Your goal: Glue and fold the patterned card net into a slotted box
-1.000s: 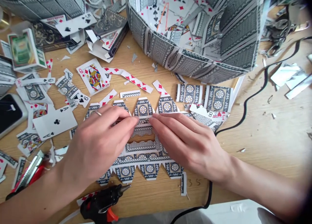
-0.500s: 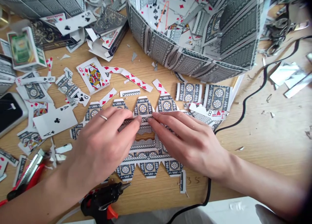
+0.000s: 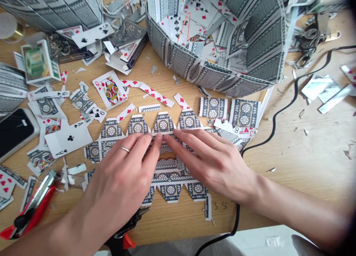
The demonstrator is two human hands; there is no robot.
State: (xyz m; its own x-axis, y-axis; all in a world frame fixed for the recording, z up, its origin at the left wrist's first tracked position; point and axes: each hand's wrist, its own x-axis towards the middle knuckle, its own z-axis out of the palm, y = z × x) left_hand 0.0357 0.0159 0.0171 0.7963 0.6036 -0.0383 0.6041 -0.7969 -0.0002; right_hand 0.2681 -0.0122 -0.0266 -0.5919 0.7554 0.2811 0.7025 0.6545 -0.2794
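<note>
Across the pale wood-grained table (image 3: 278, 189), a flat piece of blue-and-tan patterned card (image 3: 163, 123) lies beneath both hands, with tapered, white-tipped tabs along its upper and lower edges. The left hand (image 3: 119, 181), a smooth silver ring (image 3: 124, 149) on one finger, is bent, its thumb and fingertips on the piece's narrow white-edged upper band. The right hand (image 3: 214, 161) lies lower and flatter, fingers long and close together, fingertips on the same band just beside the left thumb. Whether either hand pinches the card cannot be told. Between them shows a wood-coloured gap with wavy edges.

Beyond stands a large, many-sided container of grey-backed playing cards (image 3: 208, 76), stiff-walled and seamed, holding loose cards; its top is cut off by the view. A glossy queen of diamonds (image 3: 110, 89) lies left of it.

The left hand and forearm cover the piece's lower left part and much of a black tool with a metal nozzle and orange trigger (image 3: 135, 220). Silvery metal objects (image 3: 308, 40) at upper right are blurred.
</note>
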